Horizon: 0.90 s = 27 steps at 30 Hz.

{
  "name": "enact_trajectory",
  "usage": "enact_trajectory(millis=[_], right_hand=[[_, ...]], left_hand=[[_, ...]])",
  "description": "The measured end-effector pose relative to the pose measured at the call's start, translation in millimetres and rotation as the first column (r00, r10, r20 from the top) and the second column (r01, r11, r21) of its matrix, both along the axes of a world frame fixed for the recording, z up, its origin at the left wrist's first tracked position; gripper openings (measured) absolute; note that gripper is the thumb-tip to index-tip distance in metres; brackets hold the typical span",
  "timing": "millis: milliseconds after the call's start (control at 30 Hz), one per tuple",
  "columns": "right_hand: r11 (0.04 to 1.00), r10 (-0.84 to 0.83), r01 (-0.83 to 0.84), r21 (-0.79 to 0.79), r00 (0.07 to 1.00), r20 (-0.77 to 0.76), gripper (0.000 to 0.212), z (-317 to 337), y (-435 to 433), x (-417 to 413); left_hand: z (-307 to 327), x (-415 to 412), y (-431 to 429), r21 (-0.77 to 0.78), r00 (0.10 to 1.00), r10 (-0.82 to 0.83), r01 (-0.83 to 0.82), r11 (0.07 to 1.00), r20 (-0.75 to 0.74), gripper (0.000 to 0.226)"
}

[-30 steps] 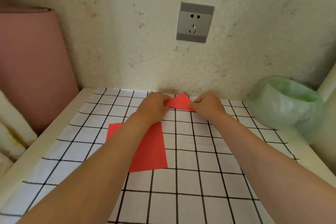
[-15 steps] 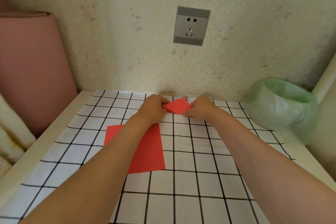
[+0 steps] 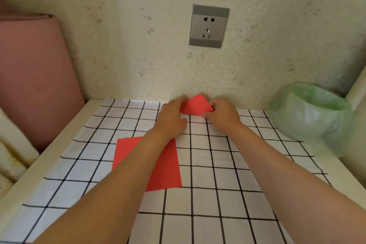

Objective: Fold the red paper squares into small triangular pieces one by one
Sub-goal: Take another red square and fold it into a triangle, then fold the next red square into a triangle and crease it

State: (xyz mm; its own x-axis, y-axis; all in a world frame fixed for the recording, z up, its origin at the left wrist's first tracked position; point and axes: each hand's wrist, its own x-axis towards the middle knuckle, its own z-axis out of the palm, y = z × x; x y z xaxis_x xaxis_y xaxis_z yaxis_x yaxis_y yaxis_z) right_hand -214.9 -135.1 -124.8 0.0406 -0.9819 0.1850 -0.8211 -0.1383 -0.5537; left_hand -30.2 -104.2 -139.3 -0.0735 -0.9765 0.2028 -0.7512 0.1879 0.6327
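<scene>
Obs. 1: Your left hand [image 3: 172, 119] is gripping the left edge of the folded paper [image 3: 195, 106]. Its fingers [image 3: 178, 101] are curling onto the red sheet.

Obs. 2: Agreeing. Your right hand [image 3: 221, 114] is pinching the paper's right corner, with its fingers [image 3: 213, 103] bending tightly round it. You are holding the piece at the far edge of the worktop [image 3: 49, 156], close to the wall. I cannot tell whether its lower edge is touching the checked cloth [image 3: 217, 184].

Obs. 1: A flat red square [image 3: 170, 168] is lying on the cloth nearer to you. Your left forearm is crossing over it.

Obs. 2: A bin [image 3: 309, 113] lined with a green bag is sitting at the right end. A pink roll [image 3: 33, 77] is standing beside the worktop on the left. A wall socket [image 3: 209, 25] is showing above your hands.
</scene>
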Motion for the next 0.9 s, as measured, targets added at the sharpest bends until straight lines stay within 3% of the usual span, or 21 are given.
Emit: enact_trajectory(millis=[100, 233, 433, 600, 700, 900], right_hand=[[1.000, 0.026, -0.026, -0.005, 0.999, -0.018, 0.018, -7, -4, -4], [0.997, 0.073, -0.072, 0.021, 0.995, -0.063, 0.005, -5, -5, -10], [0.999, 0.036, -0.039, -0.035, 0.995, -0.088, 0.015, -10, -10, -3], [0.991, -0.105, 0.092, -0.098, 0.984, -0.143, 0.029, -12, -12, -6], [0.990, -0.128, 0.118, -0.081, 0.984, -0.126, 0.026, -12, -12, -11], [0.989, -0.112, 0.101, -0.108, 0.988, -0.102, 0.018, -15, -14, -6]], left_hand=[[-4, -2, -4, 0.030, 0.990, -0.006, 0.001, 1.000, 0.144, 0.071], [-5, -1, -6, -0.035, 0.987, -0.006, 0.012, 0.999, 0.160, 0.064], [-2, -9, -6, -0.010, 0.949, 0.003, 0.000, 1.000, 0.316, 0.064], [-9, -6, -8, -0.089, 0.982, 0.049, -0.033, 0.995, 0.180, 0.061], [-9, -4, -6, -0.184, 0.991, 0.085, -0.065, 0.981, 0.099, 0.049], [-9, -7, -6, -0.182, 0.992, 0.042, -0.019, 0.983, 0.120, 0.031]])
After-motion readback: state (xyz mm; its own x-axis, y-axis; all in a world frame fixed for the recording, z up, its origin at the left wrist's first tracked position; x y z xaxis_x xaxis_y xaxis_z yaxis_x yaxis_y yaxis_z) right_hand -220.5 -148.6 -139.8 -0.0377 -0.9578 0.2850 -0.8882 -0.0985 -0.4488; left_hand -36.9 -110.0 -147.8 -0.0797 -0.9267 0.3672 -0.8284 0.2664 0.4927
